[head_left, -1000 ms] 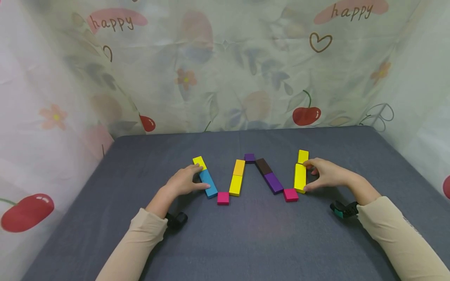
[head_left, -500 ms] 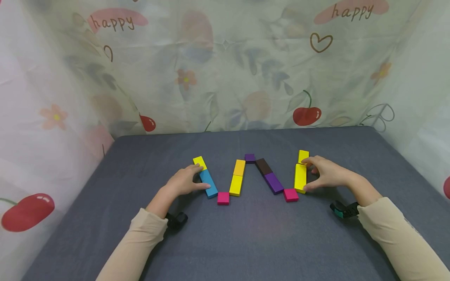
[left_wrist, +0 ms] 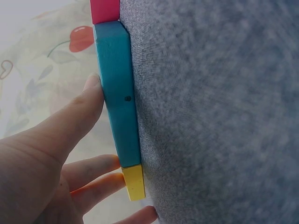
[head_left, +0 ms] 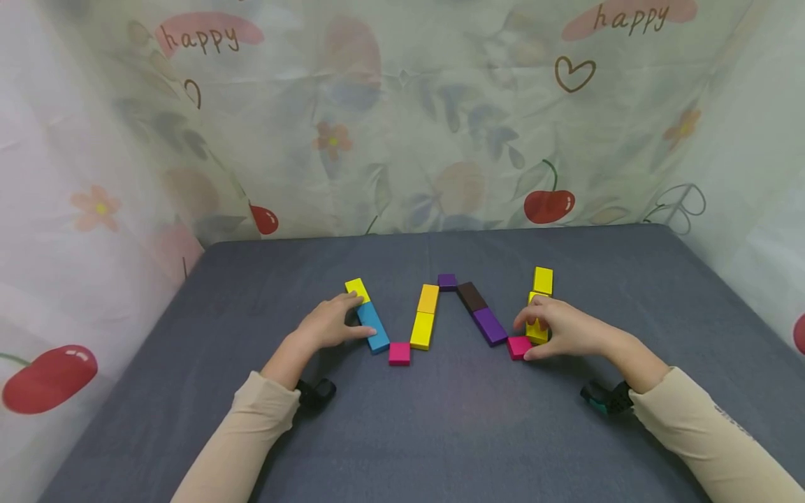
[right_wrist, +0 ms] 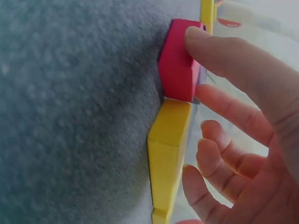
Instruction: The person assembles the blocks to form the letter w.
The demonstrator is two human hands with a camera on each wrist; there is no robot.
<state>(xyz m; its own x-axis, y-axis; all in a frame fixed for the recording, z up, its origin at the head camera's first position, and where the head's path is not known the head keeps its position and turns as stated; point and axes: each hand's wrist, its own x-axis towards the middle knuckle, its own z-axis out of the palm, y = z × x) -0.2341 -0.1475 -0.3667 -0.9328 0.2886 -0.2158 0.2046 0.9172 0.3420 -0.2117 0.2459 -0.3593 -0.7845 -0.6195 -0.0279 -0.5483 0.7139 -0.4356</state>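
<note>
My left hand [head_left: 330, 323] rests against the blue block [head_left: 374, 328] in the head view, its thumb on that block's side and its fingertips by the small yellow block [head_left: 355, 288]. In the left wrist view these fingers are fairly straight. At the right end of the zigzag, my right hand [head_left: 566, 328] has its thumb and index finger at opposite sides of a pink block [right_wrist: 176, 60], pinching it. Its other fingers curl loosely beside the long yellow block [right_wrist: 163, 158], which they partly cover in the head view. A shorter yellow block [head_left: 543, 280] lies beyond it.
Between the hands lie a second pink block [head_left: 399, 353], an orange block [head_left: 428, 299], a yellow block [head_left: 422, 331], a small purple block [head_left: 447, 282], a dark brown block [head_left: 472, 297] and a long purple block [head_left: 489, 327]. All lie on a grey cloth-covered table [head_left: 440, 433].
My right hand has moved from the yellow blocks left and nearer to the pink block, with thumb and index finger now at it. The left hand stays in place.
</note>
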